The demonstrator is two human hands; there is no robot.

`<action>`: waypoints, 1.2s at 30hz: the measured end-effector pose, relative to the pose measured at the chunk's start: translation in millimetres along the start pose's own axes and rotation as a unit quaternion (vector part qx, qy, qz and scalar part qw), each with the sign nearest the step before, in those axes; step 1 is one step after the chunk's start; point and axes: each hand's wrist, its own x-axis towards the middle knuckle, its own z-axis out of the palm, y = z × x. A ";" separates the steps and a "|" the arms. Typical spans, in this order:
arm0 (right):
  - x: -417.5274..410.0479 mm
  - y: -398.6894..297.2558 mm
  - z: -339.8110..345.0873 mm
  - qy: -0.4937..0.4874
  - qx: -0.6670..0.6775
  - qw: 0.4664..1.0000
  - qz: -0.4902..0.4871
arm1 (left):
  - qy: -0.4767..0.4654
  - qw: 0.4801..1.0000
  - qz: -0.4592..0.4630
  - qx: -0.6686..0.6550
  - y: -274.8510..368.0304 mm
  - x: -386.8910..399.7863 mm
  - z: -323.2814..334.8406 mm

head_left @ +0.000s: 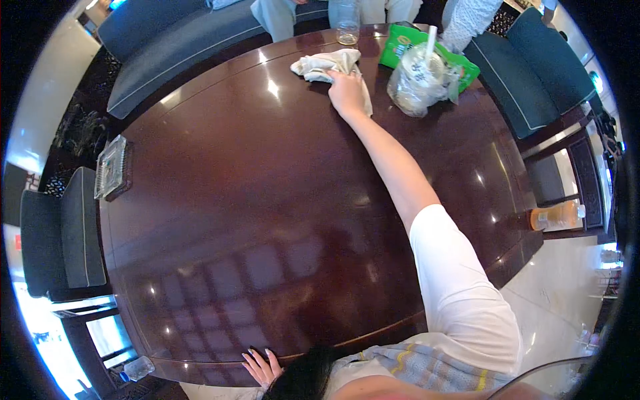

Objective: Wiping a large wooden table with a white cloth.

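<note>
My right hand [347,95] reaches to the far side of the dark polished wooden table [225,190], its fingers gripping a crumpled pale cloth [330,64] that lies against the tabletop. Part of the cloth hangs out to the right, beneath the hand. Just right of it stands a lidded drink cup with a white straw, in a clear plastic bag [417,82], in front of a green package [402,42]. My left hand [262,367] rests at the table's near edge, fingers apart, holding nothing; dark hair hides its wrist.
A clear plastic container [111,167] sits at the left edge. Bottles stand at the rim: a clear one [348,22] at the far side, an orange drink bottle [557,216] right, another clear bottle [138,369] near left. Several people are beyond the table, by a grey sofa [190,55].
</note>
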 end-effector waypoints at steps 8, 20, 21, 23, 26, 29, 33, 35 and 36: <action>-0.3 7.2 15.1 -0.029 0.048 0.998 -0.026 | -0.077 0.997 0.020 -0.026 -4.8 -30.3 34.9; -154.6 -123.6 -64.7 -0.170 0.197 0.952 -0.161 | -0.032 0.965 -0.168 -0.200 15.8 28.4 -55.9; -169.9 -106.0 -71.5 -0.192 0.181 0.952 -0.156 | -0.027 0.960 -0.164 -0.225 24.5 41.6 -64.3; -204.9 -88.4 -99.0 -0.202 0.164 0.945 -0.198 | -0.028 0.954 -0.162 -0.249 29.8 48.9 -70.0; -253.9 -84.7 -171.0 -0.266 0.193 0.916 -0.229 | -0.026 0.956 -0.157 -0.245 25.4 32.2 -62.2; -296.4 -53.6 -213.7 -0.272 0.168 0.906 -0.278 | -0.020 0.959 -0.153 -0.239 27.6 34.9 -67.1; -328.5 -7.7 -283.9 -0.282 0.181 0.899 -0.282 | -0.006 0.957 -0.160 -0.243 29.9 38.4 -70.4; -336.5 10.8 -318.1 -0.286 0.159 0.911 -0.252 | -0.008 0.955 -0.166 -0.245 29.1 42.9 -65.4; -345.5 25.4 -328.4 -0.294 0.156 0.908 -0.253 | 0.003 0.957 -0.160 -0.243 29.7 45.3 -63.1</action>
